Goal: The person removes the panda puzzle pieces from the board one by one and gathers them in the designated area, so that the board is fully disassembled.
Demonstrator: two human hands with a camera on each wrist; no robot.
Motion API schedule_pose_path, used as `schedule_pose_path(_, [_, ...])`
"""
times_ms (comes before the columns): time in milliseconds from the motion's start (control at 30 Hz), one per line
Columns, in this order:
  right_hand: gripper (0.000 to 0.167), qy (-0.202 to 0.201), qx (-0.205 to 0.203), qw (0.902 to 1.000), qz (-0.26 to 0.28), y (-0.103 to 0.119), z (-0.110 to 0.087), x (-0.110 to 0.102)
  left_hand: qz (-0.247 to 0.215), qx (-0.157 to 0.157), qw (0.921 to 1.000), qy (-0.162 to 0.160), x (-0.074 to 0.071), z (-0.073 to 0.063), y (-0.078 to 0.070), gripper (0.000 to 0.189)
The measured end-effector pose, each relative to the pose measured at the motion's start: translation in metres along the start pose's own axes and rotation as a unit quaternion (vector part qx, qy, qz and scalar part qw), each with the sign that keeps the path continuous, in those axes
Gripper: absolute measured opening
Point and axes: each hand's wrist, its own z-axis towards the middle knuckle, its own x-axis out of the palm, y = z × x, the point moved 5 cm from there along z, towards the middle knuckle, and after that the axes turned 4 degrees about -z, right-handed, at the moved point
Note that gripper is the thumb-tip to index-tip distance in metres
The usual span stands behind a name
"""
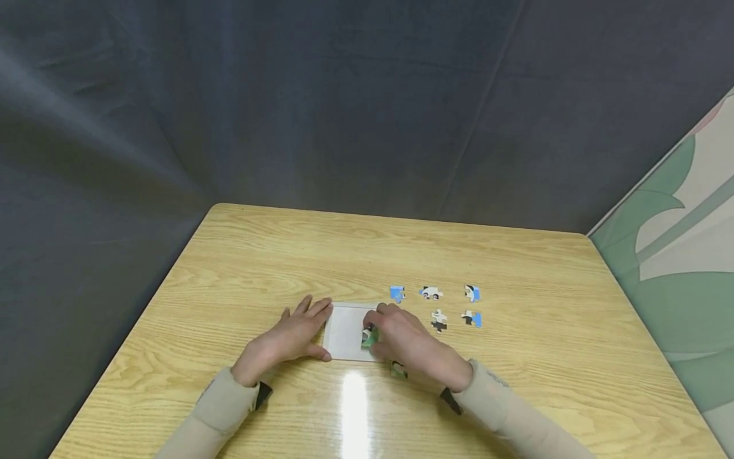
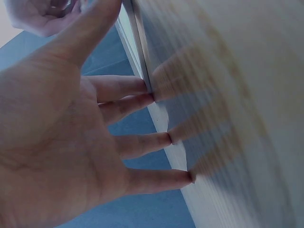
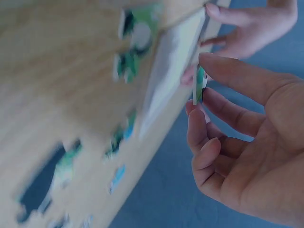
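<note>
A shallow white puzzle tray (image 1: pixel 345 331) lies on the wooden table in front of the person. Along its left side rests the left hand (image 1: pixel 291 335), thumb near the front corner and fingers near the back one. In the left wrist view its straight fingers (image 2: pixel 137 145) touch down by the tray's edge. Over the right part of the tray, the right hand (image 1: pixel 404 338) pinches a green, black and white jigsaw piece (image 3: pixel 198 85) between thumb and fingers. The right wrist view shows that piece held on edge.
Several loose jigsaw pieces lie right of the tray, among them a blue one (image 1: pixel 397 293), a white and black one (image 1: pixel 439 320) and a blue-edged one (image 1: pixel 473 293). A green piece (image 1: pixel 398 370) sits under the right wrist. A dark curtain (image 1: pixel 367 115) hangs behind the table (image 1: pixel 275 248).
</note>
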Motion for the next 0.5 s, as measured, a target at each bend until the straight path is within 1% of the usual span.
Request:
schedule_pose_path(133, [0.035,-0.039,-0.006,0.9992,-0.005,-0.010,-0.008,-0.013,-0.001,0.000,1.0000,0.004,0.000,0.000,-0.001,0.094])
schedule_pose_path(333, [0.036,-0.077,-0.006,0.9967,-0.025,-0.026,-0.025,-0.023,-0.001,0.000,1.0000,0.004,-0.001,-0.001,-0.001,0.093])
schedule_pose_path(433, [0.036,-0.084,-0.005,0.9960,-0.032,-0.033,-0.036,-0.026,-0.001,0.004,1.0000,0.004,0.000,-0.001,-0.001,0.093])
schedule_pose_path(500, [0.036,-0.075,-0.002,0.9966,-0.033,-0.038,-0.043,-0.029,-0.004,0.004,1.0000,0.004,0.000,-0.001,-0.001,0.093])
